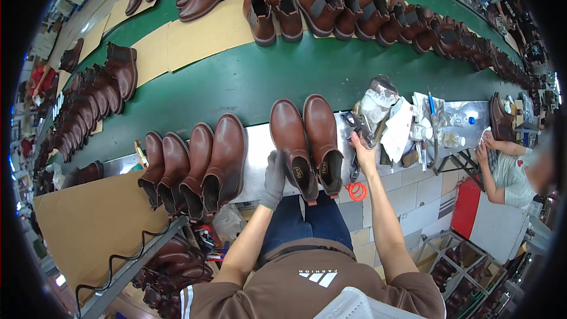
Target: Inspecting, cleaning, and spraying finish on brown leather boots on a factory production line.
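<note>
A pair of brown leather ankle boots, the left boot (288, 124) and the right boot (321, 123), stands in front of me on a metal ledge, toes pointing away. My left hand (273, 182), in a grey glove, is up against the outer side of the left boot, its fingers stretched out along it. Bare, my right hand (364, 152) is right of the pair with its fingers bent at a dark object (359, 126), whose kind is unclear. Below that hand hangs an orange-red ring (357, 191).
More brown boots (224, 147) stand left on the ledge, beside cardboard (100, 215). A green conveyor (230, 82) beyond carries rows of boots (378, 18). Rags (397, 127), small bottles (452, 139) and a blue pen (431, 104) lie right. A co-worker (511, 168) is at the far right.
</note>
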Available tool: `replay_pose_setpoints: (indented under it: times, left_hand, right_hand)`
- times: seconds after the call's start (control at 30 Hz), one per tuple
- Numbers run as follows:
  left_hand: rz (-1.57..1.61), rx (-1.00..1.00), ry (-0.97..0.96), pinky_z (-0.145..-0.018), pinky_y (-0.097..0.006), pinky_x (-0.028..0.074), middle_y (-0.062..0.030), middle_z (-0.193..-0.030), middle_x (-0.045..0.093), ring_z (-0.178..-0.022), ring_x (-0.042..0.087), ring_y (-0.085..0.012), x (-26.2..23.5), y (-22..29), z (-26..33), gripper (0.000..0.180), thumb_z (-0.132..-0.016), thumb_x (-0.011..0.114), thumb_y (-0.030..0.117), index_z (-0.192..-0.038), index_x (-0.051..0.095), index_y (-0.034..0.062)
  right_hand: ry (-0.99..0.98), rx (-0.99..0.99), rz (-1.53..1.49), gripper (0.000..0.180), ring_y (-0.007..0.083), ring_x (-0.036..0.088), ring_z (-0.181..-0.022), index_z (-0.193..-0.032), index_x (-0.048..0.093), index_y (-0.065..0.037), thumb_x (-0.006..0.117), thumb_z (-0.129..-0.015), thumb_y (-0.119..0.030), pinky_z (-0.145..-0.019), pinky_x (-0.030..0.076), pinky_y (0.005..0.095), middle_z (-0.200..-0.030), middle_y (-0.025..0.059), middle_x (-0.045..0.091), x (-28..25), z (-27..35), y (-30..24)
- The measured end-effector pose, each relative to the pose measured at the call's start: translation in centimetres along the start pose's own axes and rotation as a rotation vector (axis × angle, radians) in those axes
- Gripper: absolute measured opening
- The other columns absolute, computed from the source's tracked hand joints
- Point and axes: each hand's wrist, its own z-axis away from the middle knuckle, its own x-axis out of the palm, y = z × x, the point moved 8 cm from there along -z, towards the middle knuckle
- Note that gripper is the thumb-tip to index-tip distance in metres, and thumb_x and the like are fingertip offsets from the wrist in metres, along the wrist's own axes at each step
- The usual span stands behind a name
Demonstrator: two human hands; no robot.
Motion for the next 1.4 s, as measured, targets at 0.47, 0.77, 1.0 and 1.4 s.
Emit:
replay_pose_setpoints:
  times: [0.47,0.77,1.0,1.4]
  left_hand:
    - [0.388,-0.458,-0.191,-0.071,-0.028,0.046,-0.0105,-0.113,0.047,-0.091,0.051,-0.0178,-0.6,-0.7,0.3,0.04,-0.099,0.036,0.031,-0.13,0.039,0.006]
    - [0.108,-0.261,-0.175,-0.071,-0.02,0.043,-0.0053,-0.114,0.05,-0.09,0.051,-0.012,-1.2,0.3,0.2,0.04,-0.099,0.036,0.033,-0.132,0.041,0.0104]
    - [0.405,-0.66,-0.222,-0.091,-0.038,0.04,-0.0224,-0.119,0.05,-0.114,0.049,-0.0362,-0.6,-0.7,0.2,0.05,-0.097,0.037,0.039,-0.126,0.041,-0.0014]
    - [0.773,-0.651,0.143,-0.068,-0.02,0.038,0.003,-0.094,0.052,-0.081,0.045,-0.0052,-1.6,-1.0,1.8,0.035,-0.095,0.048,0.04,-0.116,0.051,0.0123]
  right_hand:
    - [-0.496,-0.014,0.494,0.041,0.0063,0.047,-0.063,-0.108,0.062,0.003,0.075,-0.077,-0.019,-0.058,0.043,0.0248,-0.066,0.0044,0.055,9.6,8.3,-21.1]
    - [-0.308,-0.024,0.625,0.039,0.0126,0.055,-0.064,-0.105,0.062,0.006,0.076,-0.075,-0.014,-0.062,0.046,0.0281,-0.075,0.0144,0.064,8.9,8.2,-21.8]
    - [-0.462,-0.086,0.588,0.04,0.0189,0.064,-0.074,-0.104,0.062,0.006,0.076,-0.075,-0.018,-0.068,0.048,0.0311,-0.086,0.0201,0.067,13.3,8.2,-21.4]
    - [0.103,0.076,0.221,0.022,0.0065,0.054,-0.071,-0.073,0.061,-0.001,0.071,-0.082,-0.018,-0.066,0.044,0.0219,-0.08,0.0032,0.067,-0.6,3.5,-7.4]
